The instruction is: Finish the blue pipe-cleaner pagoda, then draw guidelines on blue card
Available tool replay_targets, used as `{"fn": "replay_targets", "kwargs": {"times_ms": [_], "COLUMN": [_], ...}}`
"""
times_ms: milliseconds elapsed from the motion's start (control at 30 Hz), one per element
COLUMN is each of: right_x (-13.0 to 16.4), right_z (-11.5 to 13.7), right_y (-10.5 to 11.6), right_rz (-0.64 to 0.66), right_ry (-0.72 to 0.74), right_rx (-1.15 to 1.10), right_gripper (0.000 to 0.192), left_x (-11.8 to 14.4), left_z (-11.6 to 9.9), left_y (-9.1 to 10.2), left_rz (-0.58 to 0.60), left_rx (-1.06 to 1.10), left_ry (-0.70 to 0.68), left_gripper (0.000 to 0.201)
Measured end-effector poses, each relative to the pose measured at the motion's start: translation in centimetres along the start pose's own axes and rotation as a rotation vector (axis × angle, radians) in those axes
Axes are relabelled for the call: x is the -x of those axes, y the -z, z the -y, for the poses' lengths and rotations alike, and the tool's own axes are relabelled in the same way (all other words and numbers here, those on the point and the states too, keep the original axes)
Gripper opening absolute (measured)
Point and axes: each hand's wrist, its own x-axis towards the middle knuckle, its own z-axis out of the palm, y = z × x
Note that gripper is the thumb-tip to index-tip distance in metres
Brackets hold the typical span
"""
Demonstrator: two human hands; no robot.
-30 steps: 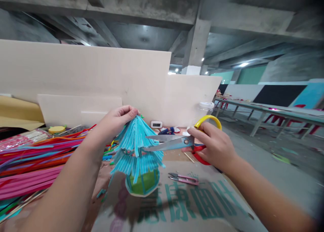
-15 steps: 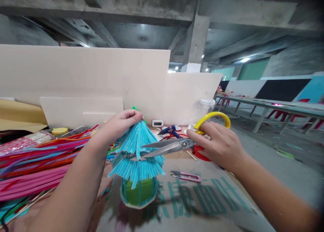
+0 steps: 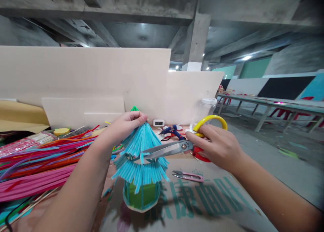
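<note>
My left hand (image 3: 126, 124) pinches the green tip of a small pagoda model (image 3: 140, 161) made of blue fuzzy sticks, with two tiered roofs over a green base. It is held just above the cardboard sheet (image 3: 197, 205). My right hand (image 3: 219, 146) grips yellow-and-red-handled scissors (image 3: 174, 147). The blades are nearly together at the lower edge of the upper roof, among the blue stick ends.
A pile of pink, red, orange and blue fuzzy sticks (image 3: 37, 164) lies at the left. Small pink snips (image 3: 188, 175) rest on the cardboard. A blue glue gun (image 3: 173, 131), a white timer (image 3: 158, 122) and a plastic jar (image 3: 206, 109) stand before beige boards (image 3: 101, 80). Long tables (image 3: 265, 107) stretch at the right.
The scissor blades have closed from wide open to nearly together at the upper roof's edge. The model has drifted slightly right and down in view.
</note>
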Motion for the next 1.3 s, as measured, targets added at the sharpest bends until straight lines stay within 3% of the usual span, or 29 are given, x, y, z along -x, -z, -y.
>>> {"fn": "replay_targets", "kwargs": {"times_ms": [267,633,867,967,1033,1133,1200,1300], "right_x": [-0.2,0.5,0.8,1.0,1.2,2.0,3.0,5.1], "right_z": [0.0,-0.9,-0.4,-1.0,-1.4,-1.4,-0.8,0.4], "right_y": [0.1,-0.8,-1.1,-1.5,-2.2,-4.0,-5.6,-8.0], "right_rz": [0.016,0.015,0.039,0.020,0.114,0.380,0.482,0.548], "right_ry": [0.009,-0.055,-0.041,-0.128,-0.299,-0.564,-0.612,-0.572], "right_rx": [-0.009,-0.115,-0.094,-0.196,-0.327,-0.545,-0.642,-0.702], "right_gripper": [0.021,0.018,0.026,0.024,0.032,0.039,0.041,0.044], "left_x": [0.1,-0.1,-0.3,-0.3,-0.2,0.0,0.1,0.3], "left_z": [-0.2,-0.1,0.0,-0.1,-0.2,-0.4,-0.6,-0.6], "left_y": [-0.1,0.4,0.1,0.0,0.0,0.1,0.2,0.3], "left_rz": [-0.007,-0.155,-0.177,-0.184,-0.186,-0.198,-0.209,-0.213], "left_rx": [-0.002,-0.027,-0.087,-0.156,-0.205,-0.271,-0.307,-0.339], "left_ry": [-0.015,-0.046,-0.057,-0.061,-0.061,-0.054,-0.046,-0.034], "left_gripper": [0.047,0.049,0.049,0.048,0.047,0.045,0.045,0.047]}}
